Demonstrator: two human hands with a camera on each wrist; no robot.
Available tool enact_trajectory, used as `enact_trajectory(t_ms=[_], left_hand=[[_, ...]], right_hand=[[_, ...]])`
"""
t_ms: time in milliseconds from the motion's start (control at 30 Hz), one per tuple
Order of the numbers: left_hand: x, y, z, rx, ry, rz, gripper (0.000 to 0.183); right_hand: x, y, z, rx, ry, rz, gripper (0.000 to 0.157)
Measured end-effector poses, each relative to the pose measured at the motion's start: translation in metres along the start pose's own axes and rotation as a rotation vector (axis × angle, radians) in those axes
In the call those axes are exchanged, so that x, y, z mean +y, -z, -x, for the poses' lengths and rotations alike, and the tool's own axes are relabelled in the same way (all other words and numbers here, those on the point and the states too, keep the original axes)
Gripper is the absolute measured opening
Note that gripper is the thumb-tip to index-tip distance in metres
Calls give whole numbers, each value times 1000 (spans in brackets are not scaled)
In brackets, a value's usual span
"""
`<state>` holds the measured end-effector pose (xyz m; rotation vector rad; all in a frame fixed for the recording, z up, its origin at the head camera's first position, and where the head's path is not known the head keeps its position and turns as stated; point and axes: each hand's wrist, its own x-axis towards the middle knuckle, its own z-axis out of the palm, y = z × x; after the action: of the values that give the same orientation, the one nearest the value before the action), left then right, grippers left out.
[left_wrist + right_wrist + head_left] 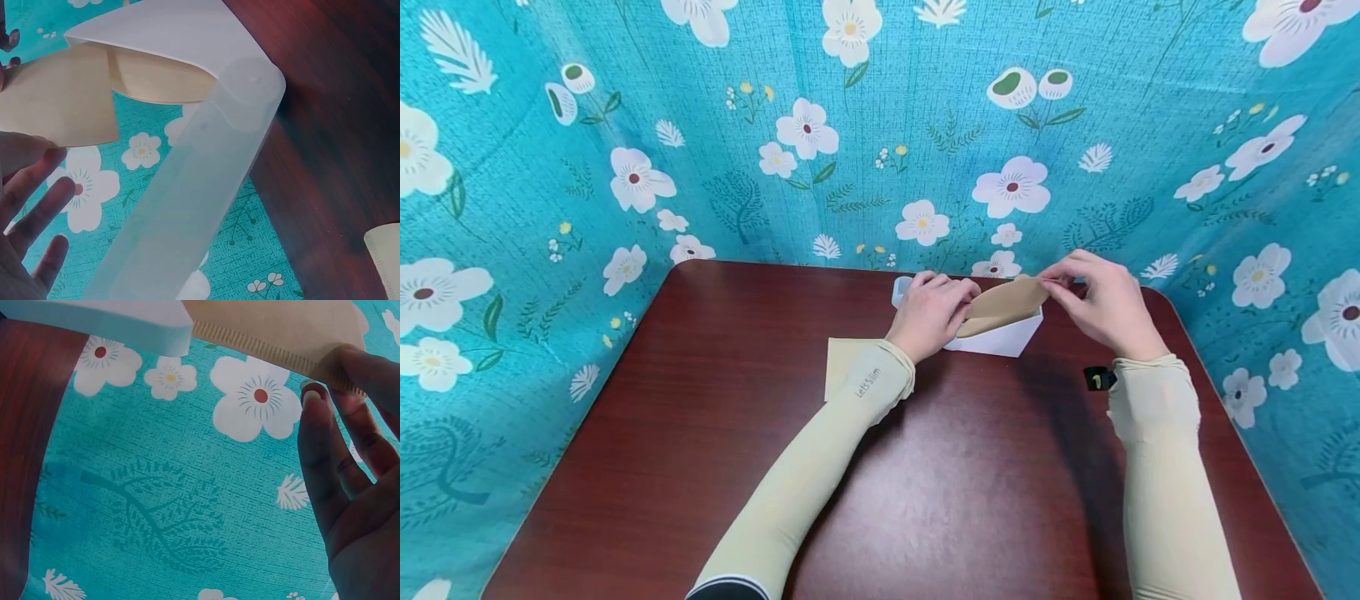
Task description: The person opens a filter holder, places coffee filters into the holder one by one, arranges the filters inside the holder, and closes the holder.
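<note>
A brown paper coffee filter (pixel 1006 305) with a ridged, crimped edge is spread between both hands at the mouth of a white holder (pixel 1000 340). My left hand (pixel 934 312) pinches its left part between thumb and index finger, the other fingers spread apart in the left wrist view. At the right end, my right hand (pixel 1093 300) pinches the crimped edge with thumb and fingertips. More brown paper (pixel 159 75) shows inside the holder in the left wrist view. A long translucent lid (pixel 187 187) with a rounded end lies against the holder's side.
Another coffee filter (pixel 846 367) lies flat on the dark red-brown table (pixel 715 467), partly under the left forearm. A flowered turquoise cloth (pixel 865 133) hangs right behind the table's far edge. A small black tag (pixel 1099 378) sticks out at the right wrist.
</note>
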<state>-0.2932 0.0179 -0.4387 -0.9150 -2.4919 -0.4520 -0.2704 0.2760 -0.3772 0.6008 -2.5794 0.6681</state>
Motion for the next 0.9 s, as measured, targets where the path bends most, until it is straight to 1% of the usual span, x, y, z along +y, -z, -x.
enact_trajectory(t_ms=[200,300,533,767,900], left_hand=[[1,-1,2,22,-3,-2,12],[0,-2,3,18,-9,0,9],[-1,-5,6,-22,-36,-1,16],[0,-6,4,-81,-28,-7,19],[1,-7,4,-102,-25,-1,21]], right_hand=[[3,-6,0,-21,-17,9,12],[5,-10,0,-30,-24,11,13],[9,-16,0,-43,-28,25,12],[12,-23,1,-64,-34,45,10],[13,-26,2,-77,-45,49,11]])
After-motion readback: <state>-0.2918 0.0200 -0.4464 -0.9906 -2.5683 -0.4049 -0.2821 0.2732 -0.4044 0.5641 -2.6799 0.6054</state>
